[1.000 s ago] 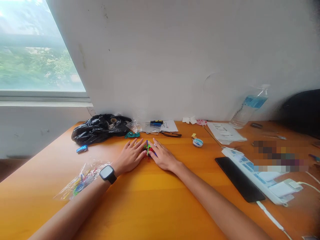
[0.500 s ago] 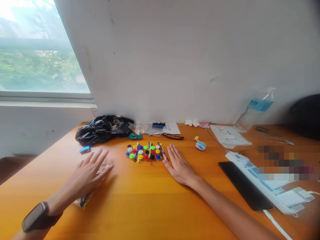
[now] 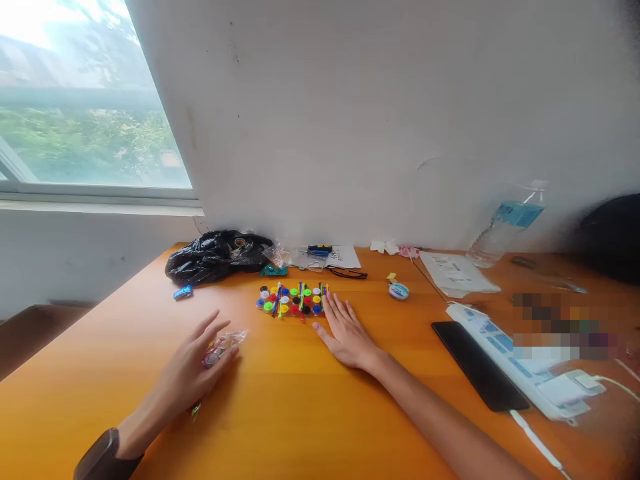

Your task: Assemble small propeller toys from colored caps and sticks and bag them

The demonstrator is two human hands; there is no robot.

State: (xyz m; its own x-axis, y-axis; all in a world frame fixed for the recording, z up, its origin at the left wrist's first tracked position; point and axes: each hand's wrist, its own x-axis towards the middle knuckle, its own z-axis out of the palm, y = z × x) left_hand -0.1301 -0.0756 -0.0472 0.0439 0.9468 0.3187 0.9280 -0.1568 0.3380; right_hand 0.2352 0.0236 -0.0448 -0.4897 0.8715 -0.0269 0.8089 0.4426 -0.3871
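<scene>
A cluster of small coloured round pieces and thin coloured sticks (image 3: 293, 302) lies on the orange table (image 3: 300, 407). My right hand (image 3: 346, 331) lies flat and open just right of the cluster, fingertips at its edge. My left hand (image 3: 193, 369), a dark watch on its wrist, rests with fingers stretched over a clear plastic bag of coloured bits (image 3: 223, 345), which is partly hidden under the palm.
Along the wall lie a black plastic bag (image 3: 217, 255), glasses (image 3: 346, 273), papers (image 3: 456, 271) and a water bottle (image 3: 506, 228). A small blue object (image 3: 183, 292) and a round reel (image 3: 399, 291) lie nearby. A black phone (image 3: 480, 365) and a white power strip (image 3: 520, 360) lie at right.
Both hands spread apart from the middle, uncovering the coloured pieces. My left hand went left onto the clear bag; my right hand drew back a little beside the cluster.
</scene>
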